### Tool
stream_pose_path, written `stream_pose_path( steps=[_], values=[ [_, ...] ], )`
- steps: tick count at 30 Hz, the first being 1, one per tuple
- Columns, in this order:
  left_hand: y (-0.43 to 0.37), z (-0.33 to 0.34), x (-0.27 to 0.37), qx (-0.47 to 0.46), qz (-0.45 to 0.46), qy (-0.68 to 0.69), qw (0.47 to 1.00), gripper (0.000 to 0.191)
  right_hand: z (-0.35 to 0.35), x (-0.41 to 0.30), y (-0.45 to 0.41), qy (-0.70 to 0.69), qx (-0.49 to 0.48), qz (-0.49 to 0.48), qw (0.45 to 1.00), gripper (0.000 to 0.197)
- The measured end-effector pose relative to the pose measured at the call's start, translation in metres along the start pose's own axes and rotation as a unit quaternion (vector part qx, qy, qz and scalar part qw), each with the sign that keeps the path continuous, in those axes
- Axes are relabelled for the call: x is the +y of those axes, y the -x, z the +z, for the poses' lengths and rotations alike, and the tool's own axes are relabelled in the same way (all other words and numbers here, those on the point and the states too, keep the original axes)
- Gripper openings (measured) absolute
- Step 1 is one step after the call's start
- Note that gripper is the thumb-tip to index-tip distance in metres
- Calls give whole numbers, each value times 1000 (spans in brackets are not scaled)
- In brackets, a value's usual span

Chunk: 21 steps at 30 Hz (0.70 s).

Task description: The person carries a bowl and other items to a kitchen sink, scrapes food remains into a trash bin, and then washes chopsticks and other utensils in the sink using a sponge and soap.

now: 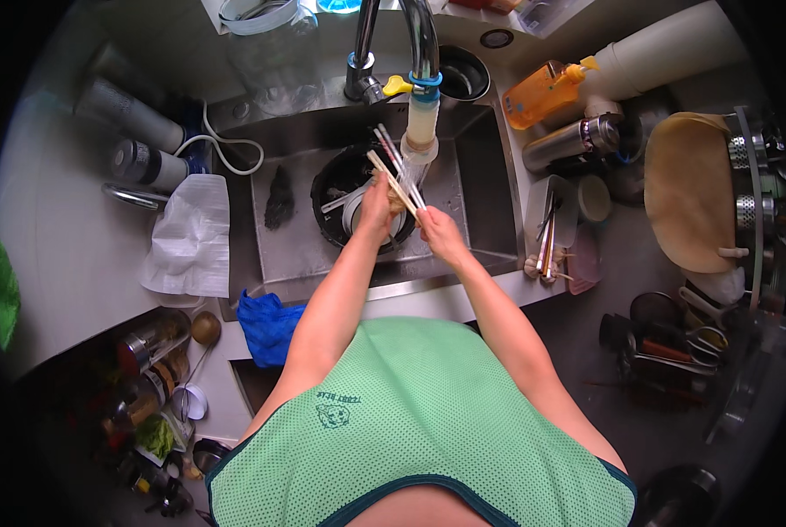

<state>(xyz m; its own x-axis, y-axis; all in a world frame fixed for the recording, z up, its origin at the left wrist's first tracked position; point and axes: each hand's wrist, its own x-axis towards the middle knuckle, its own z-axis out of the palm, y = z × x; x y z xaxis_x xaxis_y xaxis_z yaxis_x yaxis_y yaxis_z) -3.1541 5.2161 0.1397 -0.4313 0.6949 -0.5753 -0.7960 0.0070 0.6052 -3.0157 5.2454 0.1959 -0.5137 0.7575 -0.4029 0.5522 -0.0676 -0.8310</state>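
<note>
My right hand [440,234] grips the lower ends of several chopsticks [393,181], pale and patterned ones together. They slant up to the left, under the faucet spout extension [422,132], where water seems to run onto them. Beside them my left hand [377,205] pinches a tan scrubber [398,199], partly hidden by the fingers and sticks. Below both hands, a black round basin [318,214] rests in the steel sink [475,217]. Inside it are a white bowl [353,221] and a light-handled utensil [335,204], partly covered by my left hand.
A dark scouring pad [279,197] lies in the sink's left side. An orange pump bottle [543,95], a steel thermos [567,143] and a clear container [554,204] with more chopsticks stand right. A blue cloth [267,329] hangs at the front edge. Behind the sink stands a large jar [271,62].
</note>
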Motion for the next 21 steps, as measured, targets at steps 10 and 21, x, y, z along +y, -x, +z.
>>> stream_pose_path(
  steps=[10, 21],
  values=[
    [0, -9, 33, -92, 10, -109, 990, 13, 6, -28, -33, -167, -157, 56, 972, 18],
    [17, -11, 57, -50, 3, -210, 976, 18, 29, -60, -97, -455, -47, 217, 862, 24]
  ],
)
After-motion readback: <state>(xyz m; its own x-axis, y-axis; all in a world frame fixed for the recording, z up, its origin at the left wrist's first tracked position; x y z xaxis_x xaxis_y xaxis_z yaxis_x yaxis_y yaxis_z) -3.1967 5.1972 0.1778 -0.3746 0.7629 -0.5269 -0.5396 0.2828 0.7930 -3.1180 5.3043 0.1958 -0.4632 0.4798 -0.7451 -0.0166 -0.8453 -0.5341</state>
